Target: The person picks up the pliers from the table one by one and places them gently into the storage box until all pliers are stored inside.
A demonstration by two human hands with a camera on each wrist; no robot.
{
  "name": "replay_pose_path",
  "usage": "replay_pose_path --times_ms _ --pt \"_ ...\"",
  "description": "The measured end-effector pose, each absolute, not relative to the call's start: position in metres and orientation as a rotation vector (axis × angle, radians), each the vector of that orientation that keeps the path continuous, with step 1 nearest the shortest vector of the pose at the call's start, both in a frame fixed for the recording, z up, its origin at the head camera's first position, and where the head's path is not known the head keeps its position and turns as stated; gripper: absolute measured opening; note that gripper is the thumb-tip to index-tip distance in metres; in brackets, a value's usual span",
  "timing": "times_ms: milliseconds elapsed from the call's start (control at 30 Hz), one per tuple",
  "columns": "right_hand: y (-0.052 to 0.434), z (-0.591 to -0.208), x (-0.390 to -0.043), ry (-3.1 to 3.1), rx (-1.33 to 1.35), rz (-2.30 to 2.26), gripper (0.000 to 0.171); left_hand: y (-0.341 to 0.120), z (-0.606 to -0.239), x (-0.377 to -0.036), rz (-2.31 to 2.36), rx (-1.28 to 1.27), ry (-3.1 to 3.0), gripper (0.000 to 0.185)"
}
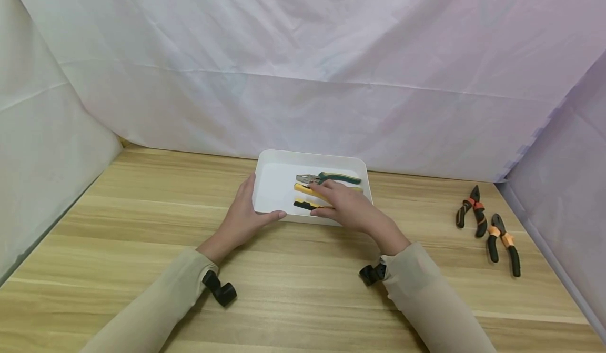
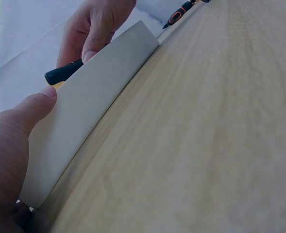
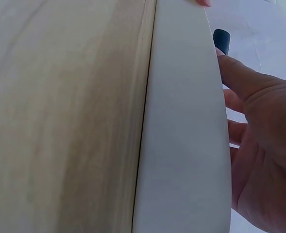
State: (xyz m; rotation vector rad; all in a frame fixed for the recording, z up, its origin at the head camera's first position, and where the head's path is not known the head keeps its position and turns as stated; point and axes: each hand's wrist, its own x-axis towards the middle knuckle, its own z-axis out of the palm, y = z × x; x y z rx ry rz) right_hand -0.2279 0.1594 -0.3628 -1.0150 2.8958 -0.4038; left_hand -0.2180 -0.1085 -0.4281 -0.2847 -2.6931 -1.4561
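A white tray [image 1: 276, 184] sits mid-table. My left hand [image 1: 251, 205] holds its near-left corner, thumb laid along the front rim and fingers against the left side. In the left wrist view the thumb [image 2: 28, 109] presses the tray wall [image 2: 89, 107]. Inside the tray my right hand [image 1: 331, 200] grips yellow-and-black pliers [image 1: 304, 189], with fingers over the upper handle and the thumb at the lower one. The black handle tip [image 3: 221, 39] shows by my right thumb [image 3: 244, 77] above the tray wall [image 3: 181, 121]. Green-handled pliers [image 1: 338, 177] lie just behind.
Two orange-and-black pliers [image 1: 473, 211] [image 1: 504, 242] lie on the wooden table at the far right. White cloth walls close in the back and both sides. Bare wood stretches left of the tray and along the front edge.
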Motion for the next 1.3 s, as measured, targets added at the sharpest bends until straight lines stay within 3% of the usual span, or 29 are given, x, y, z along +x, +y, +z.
replay_pose_path --times_ms 867,1300 --pt "0.159 -0.373 -0.237 2.83 -1.013 -0.457 0.058 -0.109 -0.429 -0.218 -1.426 -0.281 -2.73 0.125" --pt "0.156 -0.373 -0.242 2.776 -0.876 -0.463 0.056 -0.108 -0.43 -0.218 -1.435 -0.285 -2.714 0.124"
